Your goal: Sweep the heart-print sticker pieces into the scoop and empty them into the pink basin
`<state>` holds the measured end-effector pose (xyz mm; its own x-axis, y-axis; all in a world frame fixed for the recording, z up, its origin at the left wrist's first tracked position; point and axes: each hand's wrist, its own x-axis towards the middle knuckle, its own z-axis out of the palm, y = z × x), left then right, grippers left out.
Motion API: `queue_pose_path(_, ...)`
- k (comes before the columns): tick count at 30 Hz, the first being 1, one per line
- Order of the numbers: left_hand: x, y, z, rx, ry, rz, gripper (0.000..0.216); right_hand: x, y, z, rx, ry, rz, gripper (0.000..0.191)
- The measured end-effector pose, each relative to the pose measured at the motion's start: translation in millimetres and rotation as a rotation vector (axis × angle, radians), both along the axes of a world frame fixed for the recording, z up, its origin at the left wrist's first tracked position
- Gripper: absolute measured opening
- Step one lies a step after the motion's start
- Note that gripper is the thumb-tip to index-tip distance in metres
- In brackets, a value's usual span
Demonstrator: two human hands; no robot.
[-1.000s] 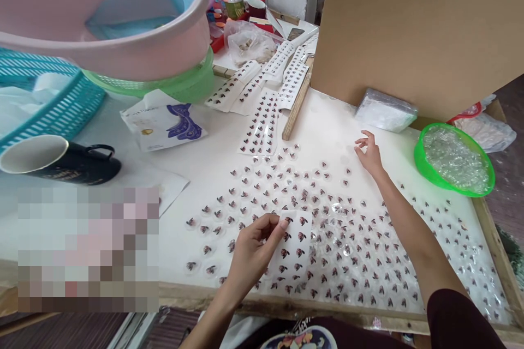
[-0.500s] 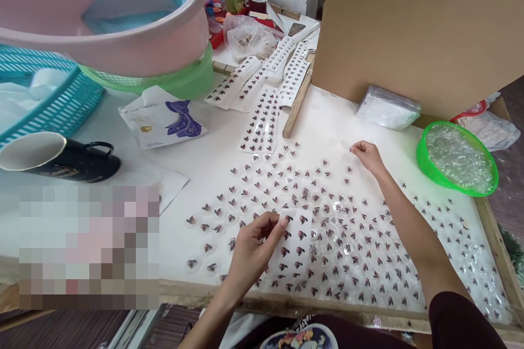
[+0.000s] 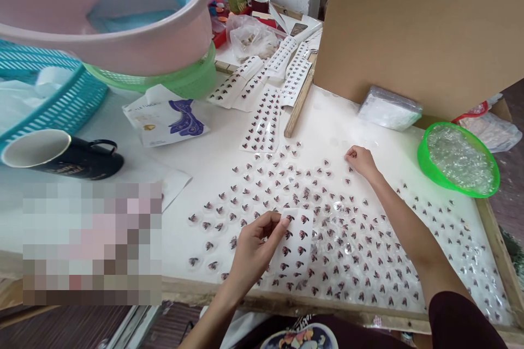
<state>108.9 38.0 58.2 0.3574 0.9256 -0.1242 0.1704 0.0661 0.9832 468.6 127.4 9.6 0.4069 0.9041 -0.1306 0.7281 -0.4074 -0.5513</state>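
My left hand pinches a small white sticker sheet printed with dark little pictures, held low over the near side of the white board. My right hand rests farther back on the board with its fingers curled together on a small clear dome I can hardly make out. Many clear domes with the same dark picture lie in rows across the board around both hands.
A green bowl of clear domes sits at the right. More sticker strips, a wooden stick and a plastic packet lie behind. Stacked basins, a teal basket and a black mug crowd the left. A cardboard sheet stands behind.
My right hand went from spread open to curled and drew a little left and nearer over the domes. My left hand stayed put with the sheet.
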Motion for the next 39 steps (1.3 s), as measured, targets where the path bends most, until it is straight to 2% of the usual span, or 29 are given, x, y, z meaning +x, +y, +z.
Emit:
queue_pose_path(4, 0.9, -0.4, 0.5, 0.0, -0.002, 0.006, 0.034, -4.9, 0.9, 11.9, -0.072, -0.159, 0.03, 0.015)
queue_pose_path(8, 3.4, -0.6, 4.0, 0.033, -0.027, 0.026, 0.033, -1.7, 3.4, 21.2, -0.165, -0.234, 0.037, 0.004)
queue_pose_path(10, 5.0, -1.0, 5.7, 0.037, -0.047, 0.042, 0.033, -9.0, -1.9, 25.7, -0.152, -0.227, 0.025, 0.006)
queue_pose_path(12, 7.0, -1.3, 6.3, 0.039, -0.066, 0.057, 0.033, -28.8, -16.6, 33.6, -0.053, -0.141, 0.042, 0.011)
queue_pose_path(14, 9.3, -1.3, 6.3, 0.049, -0.075, 0.074, 0.034, -59.3, -40.7, 46.8, 0.067, 0.082, 0.142, 0.021)
queue_pose_path(17, 13.2, -0.4, 6.8, 0.077, -0.073, 0.101, 0.034, -107.7, -80.1, 71.1, -0.024, 0.473, 0.443, 0.036)
queue_pose_path(19, 15.6, 0.5, 8.0, 0.096, -0.074, 0.104, 0.034, -129.4, -97.4, 83.4, -0.057, 0.548, 0.517, 0.036)
queue_pose_path(23, 20.1, 0.7, 10.5, 0.091, -0.117, 0.077, 0.022, -140.6, -104.6, 89.2, -0.083, 0.577, 0.453, 0.038)
queue_pose_path(26, 23.2, -0.1, 9.9, 0.059, -0.155, 0.092, 0.022, -138.9, -102.6, 86.4, -0.096, 0.591, 0.473, 0.04)
queue_pose_path(33, 25.4, 1.4, 7.8, 0.028, -0.129, 0.121, 0.03, -140.0, -107.1, 91.2, 0.231, 0.489, 0.443, 0.022)
queue_pose_path(37, 25.5, 2.0, 9.0, 0.052, -0.097, 0.127, 0.032, -139.2, -104.6, 92.5, 0.356, 0.523, 0.372, 0.019)
queue_pose_path(39, 25.9, 1.4, 8.3, 0.071, -0.079, 0.123, 0.033, -142.0, -102.1, 90.3, 0.363, 0.571, 0.326, 0.016)
